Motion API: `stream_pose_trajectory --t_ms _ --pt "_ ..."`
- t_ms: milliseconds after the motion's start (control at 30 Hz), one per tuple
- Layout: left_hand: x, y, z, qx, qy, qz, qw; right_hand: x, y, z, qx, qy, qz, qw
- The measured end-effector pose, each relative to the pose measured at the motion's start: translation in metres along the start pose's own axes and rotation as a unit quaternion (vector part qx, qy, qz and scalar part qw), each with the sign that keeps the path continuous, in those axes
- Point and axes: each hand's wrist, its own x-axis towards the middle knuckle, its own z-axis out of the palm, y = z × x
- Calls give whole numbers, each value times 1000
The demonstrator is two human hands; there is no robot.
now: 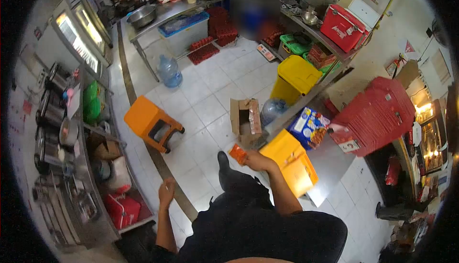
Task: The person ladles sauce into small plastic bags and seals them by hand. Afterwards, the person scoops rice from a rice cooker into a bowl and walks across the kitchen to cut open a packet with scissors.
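My right hand [256, 161] is closed around a small orange packet [237, 154], held out in front of my body above the tiled floor. Beside that hand, a yellow container [282, 152] sits on the edge of a steel table [330, 179]. Behind it on the table is a blue box with colourful print [308, 125]. An open cardboard box [235, 119] stands on the floor just beyond the packet. My left hand [166, 193] hangs low at my left side, fingers loosely apart, with nothing visible in it.
An orange stool [143, 115] stands ahead on the left, near a blue water jug [169, 74]. On the right are a lidded yellow bin [299, 74] and a red stack of trays [377, 115]. Steel shelving [103, 215] lines the left. Another person [256, 12] is at the back.
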Motion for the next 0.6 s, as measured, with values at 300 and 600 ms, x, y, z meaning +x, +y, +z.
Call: stream_pose_trajectory --t_ms 300,600 --pt "134 -48 47 -107 -169 -367 908 215 2 -128 -60 2 172 983" --pt "418 -9 0 -62 -231 -329 913 386 56 -236 -43 27 158 986"
